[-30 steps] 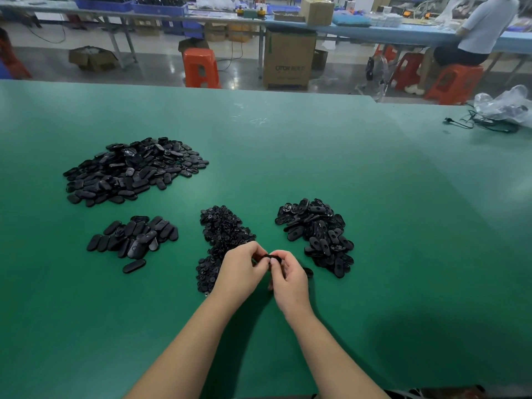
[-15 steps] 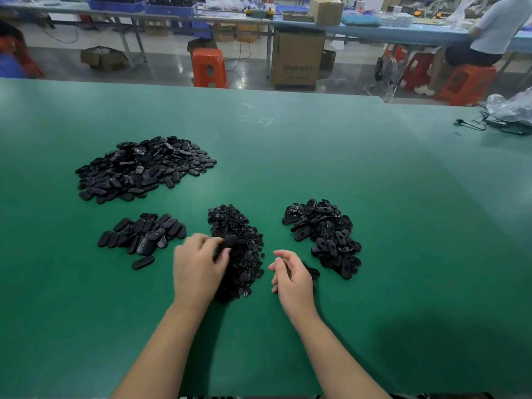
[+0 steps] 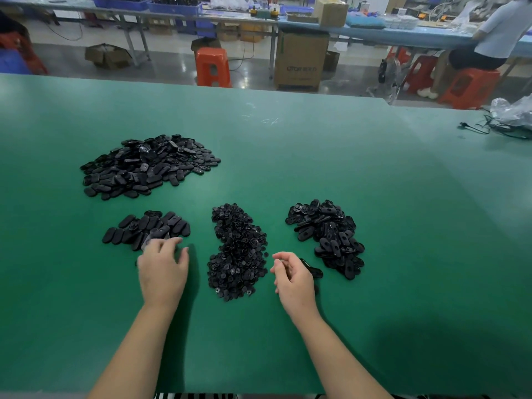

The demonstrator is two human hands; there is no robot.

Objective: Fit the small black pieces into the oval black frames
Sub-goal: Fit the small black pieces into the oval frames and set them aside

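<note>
A heap of small round black pieces (image 3: 237, 251) lies in the middle of the green table (image 3: 288, 156). To its right sits a pile of oval black frames (image 3: 328, 234) with open holes. My left hand (image 3: 162, 269) reaches, fingers spread and relaxed, to the near edge of a small pile of closed ovals (image 3: 146, 228); its fingertips are blurred beside one oval there. My right hand (image 3: 293, 277) hovers between the heap and the frames, fingers loosely curled, with nothing visible in it. A single oval frame (image 3: 312, 270) lies on the table just behind it.
A large pile of black ovals (image 3: 149, 165) sits further back on the left. A plastic bag (image 3: 512, 110) and black cables (image 3: 495, 129) lie at the table's far right. Beyond the far edge are orange stools (image 3: 213, 67), a cardboard box (image 3: 299, 63) and a seated person (image 3: 495, 36).
My hands, joined over one piece a second ago, have parted. My left hand swung left across the heap of small pieces to the small oval pile. My right hand stayed near the frames.
</note>
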